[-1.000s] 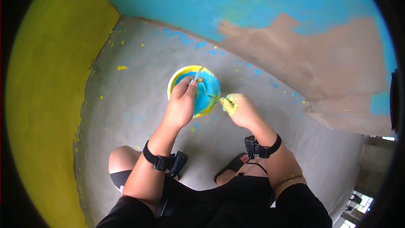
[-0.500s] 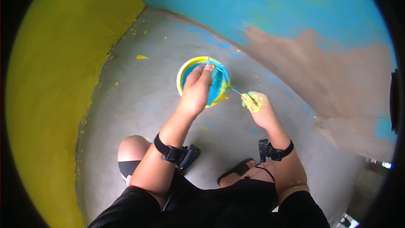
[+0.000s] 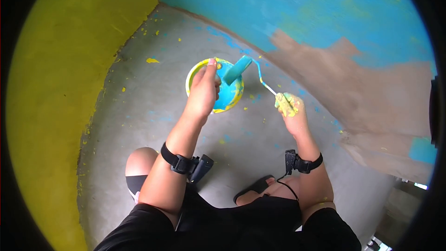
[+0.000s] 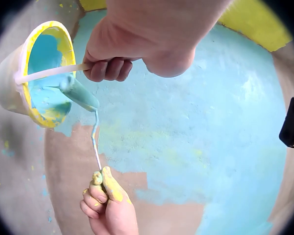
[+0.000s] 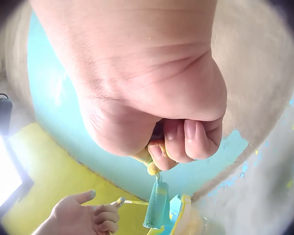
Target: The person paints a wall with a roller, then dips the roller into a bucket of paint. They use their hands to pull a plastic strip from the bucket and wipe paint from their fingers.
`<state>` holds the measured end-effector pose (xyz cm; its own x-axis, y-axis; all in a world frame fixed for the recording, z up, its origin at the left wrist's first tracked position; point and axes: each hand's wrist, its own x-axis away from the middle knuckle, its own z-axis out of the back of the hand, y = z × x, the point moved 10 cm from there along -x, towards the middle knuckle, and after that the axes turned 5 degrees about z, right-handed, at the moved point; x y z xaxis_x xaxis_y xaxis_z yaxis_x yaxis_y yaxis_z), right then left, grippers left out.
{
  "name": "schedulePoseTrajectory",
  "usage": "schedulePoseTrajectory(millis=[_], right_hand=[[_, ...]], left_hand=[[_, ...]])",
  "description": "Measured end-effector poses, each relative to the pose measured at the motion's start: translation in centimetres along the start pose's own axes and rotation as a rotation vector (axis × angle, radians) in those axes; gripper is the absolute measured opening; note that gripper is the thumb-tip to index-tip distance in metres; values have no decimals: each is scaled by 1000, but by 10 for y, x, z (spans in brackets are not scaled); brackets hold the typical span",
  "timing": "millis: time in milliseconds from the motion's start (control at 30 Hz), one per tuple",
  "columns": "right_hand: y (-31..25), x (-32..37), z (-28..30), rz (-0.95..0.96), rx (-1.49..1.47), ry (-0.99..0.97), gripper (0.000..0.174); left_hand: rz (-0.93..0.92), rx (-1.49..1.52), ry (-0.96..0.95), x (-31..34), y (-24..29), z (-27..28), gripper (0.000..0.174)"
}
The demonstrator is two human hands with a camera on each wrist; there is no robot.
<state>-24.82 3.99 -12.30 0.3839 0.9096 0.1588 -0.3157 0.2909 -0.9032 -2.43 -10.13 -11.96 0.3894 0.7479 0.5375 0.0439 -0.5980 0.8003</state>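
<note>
My left hand [image 3: 203, 94] grips the white handle [image 4: 49, 74] of a paint bucket [image 4: 10, 93]. Yellow paint coats the bucket's rim, and light blue paint [image 3: 224, 98] lies inside. In my right hand [image 3: 293, 115] is a paint roller [image 3: 238, 70], its own handle hidden within the curled fingers. The roller's sleeve is soaked in blue and overlaps the bucket's opening in the head view. A bent wire frame [image 3: 261, 78], smeared with paint, runs from the sleeve to this hand. Wet yellow paint covers the right thumb and nearby fingers.
Ahead stands a wall [image 3: 223, 0] painted blue, with a bare brown patch [image 3: 353, 83] low on the right. A yellow wall [image 3: 60, 88] rises at the left. Paint spots dot the grey floor [image 3: 158, 88]. The person's knee [image 3: 141, 160] and sandal [image 3: 255, 188] are close below.
The roller has come up out of the bucket, its sleeve now showing over the rim. My right hand has moved away to the right with it. The left hand keeps hold of the bucket's handle.
</note>
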Motion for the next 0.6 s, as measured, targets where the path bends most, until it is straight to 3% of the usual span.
schedulePoseTrajectory(millis=[133, 300, 600], right_hand=[[6, -12, 40, 75, 83, 186, 37], [27, -46, 92, 345, 390, 445, 25], [60, -128, 84, 496, 640, 466, 15]], left_hand=[[28, 19, 6, 5, -3, -1, 31], [50, 85, 27, 4, 3, -6, 28], [55, 73, 30, 12, 10, -8, 34]])
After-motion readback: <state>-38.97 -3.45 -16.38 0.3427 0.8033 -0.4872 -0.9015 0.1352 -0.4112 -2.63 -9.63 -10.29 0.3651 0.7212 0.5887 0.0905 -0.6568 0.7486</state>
